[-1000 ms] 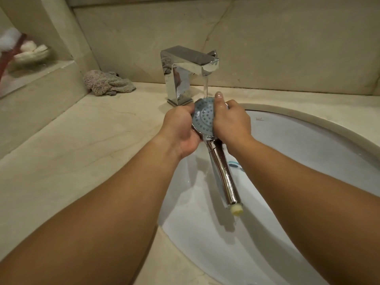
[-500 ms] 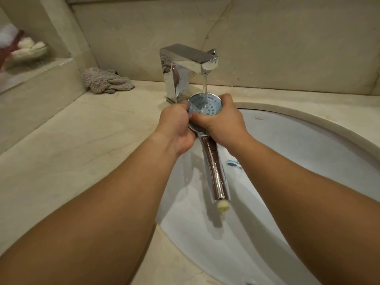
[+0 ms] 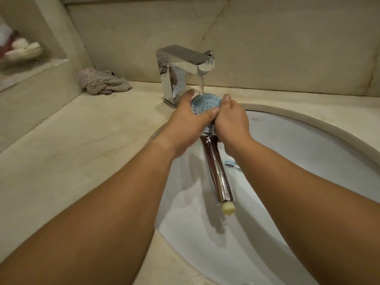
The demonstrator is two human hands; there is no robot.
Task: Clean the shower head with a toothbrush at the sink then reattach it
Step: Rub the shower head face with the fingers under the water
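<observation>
Chrome shower head (image 3: 206,104) faces up under the tap (image 3: 185,66), handle running back toward the person; left hand (image 3: 186,122) and right hand (image 3: 231,122) clasp it.

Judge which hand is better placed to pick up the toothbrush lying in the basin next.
Probably the right hand. The toothbrush lies in the sink just under the right wrist, while the left hand cups the shower head with its thumb on the face and could hold it alone.
</observation>
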